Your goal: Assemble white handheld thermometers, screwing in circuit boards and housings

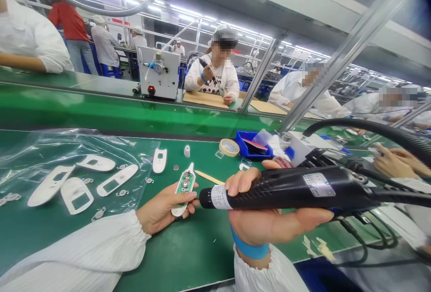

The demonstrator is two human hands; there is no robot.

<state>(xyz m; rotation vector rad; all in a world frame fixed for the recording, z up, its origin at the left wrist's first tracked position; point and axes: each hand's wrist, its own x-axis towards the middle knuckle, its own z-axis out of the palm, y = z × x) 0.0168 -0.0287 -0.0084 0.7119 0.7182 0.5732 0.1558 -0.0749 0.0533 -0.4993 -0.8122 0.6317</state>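
Observation:
My left hand is closed around the lower part of an opened digital thermometer, a slim white casing with a pointed tip and a green circuit board showing. In my right hand lies a thick black electric screwdriver, fingers over the top and thumb along its underside. Its nose points left, just right of the casing; the bit is not visible. Beyond the left hand are a small round disc, a white cap and a white cover. A pale wooden stick lies behind the hands.
Several white covers and small metal clips lie on a clear plastic sheet at left. Behind are a tape roll and a blue bin. A thick black hose arches at right. Co-workers sit across and at right.

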